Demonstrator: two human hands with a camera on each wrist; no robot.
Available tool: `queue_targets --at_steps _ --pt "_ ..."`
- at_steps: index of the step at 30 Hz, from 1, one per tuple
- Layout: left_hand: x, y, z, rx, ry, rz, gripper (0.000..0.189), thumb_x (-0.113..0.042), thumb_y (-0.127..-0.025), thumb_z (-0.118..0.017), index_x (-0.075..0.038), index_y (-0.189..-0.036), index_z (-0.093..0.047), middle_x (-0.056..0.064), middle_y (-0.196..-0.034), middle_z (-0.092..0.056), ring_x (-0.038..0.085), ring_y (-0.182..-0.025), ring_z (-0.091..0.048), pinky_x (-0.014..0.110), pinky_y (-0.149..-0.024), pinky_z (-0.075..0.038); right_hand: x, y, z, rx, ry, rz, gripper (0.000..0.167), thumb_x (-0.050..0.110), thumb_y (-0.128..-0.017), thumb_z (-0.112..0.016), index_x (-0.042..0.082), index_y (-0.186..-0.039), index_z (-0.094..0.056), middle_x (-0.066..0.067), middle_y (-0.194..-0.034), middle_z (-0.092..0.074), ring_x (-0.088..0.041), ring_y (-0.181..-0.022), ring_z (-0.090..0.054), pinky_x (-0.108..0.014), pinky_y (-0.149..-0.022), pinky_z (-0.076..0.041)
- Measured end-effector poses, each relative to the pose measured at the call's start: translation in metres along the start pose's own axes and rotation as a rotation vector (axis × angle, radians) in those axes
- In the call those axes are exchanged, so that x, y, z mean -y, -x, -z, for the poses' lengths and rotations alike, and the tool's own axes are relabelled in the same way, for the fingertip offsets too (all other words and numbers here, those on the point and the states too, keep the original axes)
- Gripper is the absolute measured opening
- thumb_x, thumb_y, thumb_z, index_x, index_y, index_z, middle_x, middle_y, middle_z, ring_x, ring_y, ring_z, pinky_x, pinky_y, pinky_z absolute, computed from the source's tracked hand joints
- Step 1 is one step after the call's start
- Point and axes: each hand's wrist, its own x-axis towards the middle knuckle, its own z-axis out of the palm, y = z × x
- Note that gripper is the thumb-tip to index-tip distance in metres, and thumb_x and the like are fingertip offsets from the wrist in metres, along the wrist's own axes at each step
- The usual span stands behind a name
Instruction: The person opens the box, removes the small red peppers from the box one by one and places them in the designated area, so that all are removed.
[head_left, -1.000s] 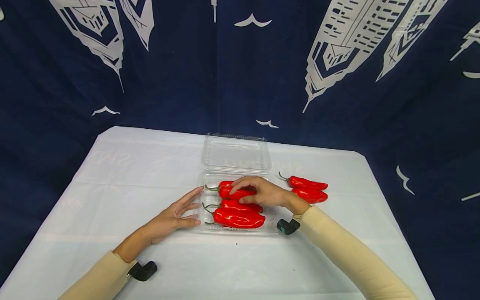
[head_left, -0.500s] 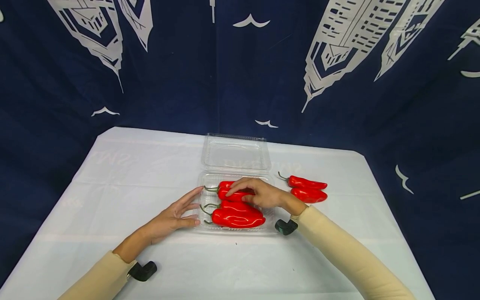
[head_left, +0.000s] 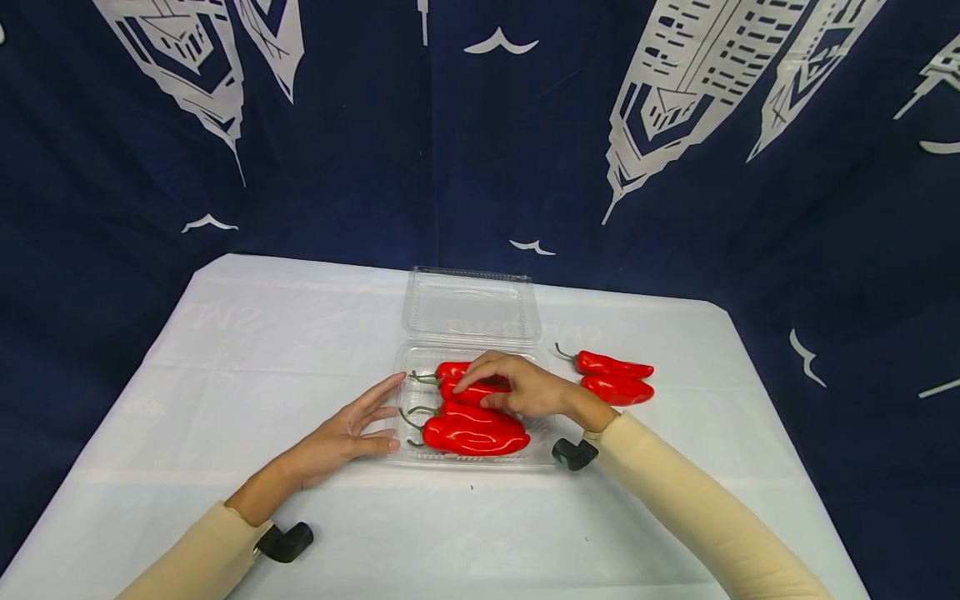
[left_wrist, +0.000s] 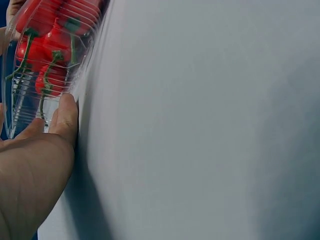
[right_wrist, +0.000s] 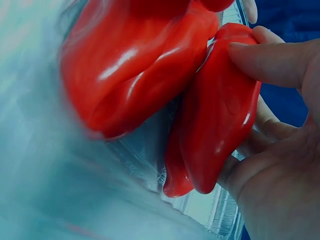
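Note:
A clear plastic clamshell box [head_left: 480, 466] lies on the table with several red peppers [head_left: 474, 435] side by side in it, green stems to the left. My right hand [head_left: 525, 385] reaches over the box's right side and pinches a red pepper [right_wrist: 220, 110] in the far part of the box, thumb on one side and fingers on the other. Another pepper shows just behind it, partly hidden by that hand. My left hand [head_left: 341, 435] has its fingers spread, with fingertips at the box's left wall [left_wrist: 22, 107].
The box's clear lid [head_left: 472, 308] lies folded back on the far side. Two more red peppers [head_left: 615, 365] lie on the white tablecloth [head_left: 300, 333] to the right, near the right forearm. A dark blue printed curtain [head_left: 337, 167] hangs behind the table.
The pepper in my right hand has shifted slightly, and a second stem shows beside its own. The nearer peppers lie closer together than a second ago. My left hand stays in place.

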Motion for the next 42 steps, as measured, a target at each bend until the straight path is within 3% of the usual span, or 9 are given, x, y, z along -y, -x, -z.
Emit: queue_targets --at_steps 23,35,42 --pt "0.000 0.001 0.000 0.003 0.003 -0.014 0.094 -0.011 -0.090 -0.073 -0.031 -0.162 -0.015 0.003 -0.169 -0.004 0.038 -0.149 -0.021 0.050 -0.117 -0.037 0.000 0.004 0.007 -0.005 -0.105 0.002 0.042 -0.004 -0.092 -0.064 0.014 -0.131 -0.067 -0.004 -0.138 -0.062 -0.022 -0.132 -0.053 -0.037 -0.111 -0.047" --pt "0.000 0.001 0.000 -0.001 -0.002 -0.006 0.094 -0.012 -0.090 -0.073 -0.031 -0.162 -0.014 0.003 -0.169 -0.005 0.038 -0.150 -0.021 0.048 -0.117 -0.038 0.000 0.010 0.011 -0.012 -0.130 0.011 0.041 0.001 -0.093 -0.067 0.012 -0.132 -0.066 -0.008 -0.139 -0.060 -0.024 -0.125 -0.055 -0.035 -0.101 -0.053" --pt "-0.001 0.000 0.000 -0.002 -0.005 0.001 0.094 -0.013 -0.090 -0.073 -0.032 -0.161 -0.015 0.003 -0.169 -0.005 0.037 -0.150 -0.021 0.048 -0.117 -0.038 0.000 0.009 0.014 -0.037 -0.149 0.007 0.041 0.005 -0.090 -0.072 0.014 -0.129 -0.067 -0.005 -0.132 -0.063 -0.022 -0.118 -0.056 -0.043 -0.099 -0.053"
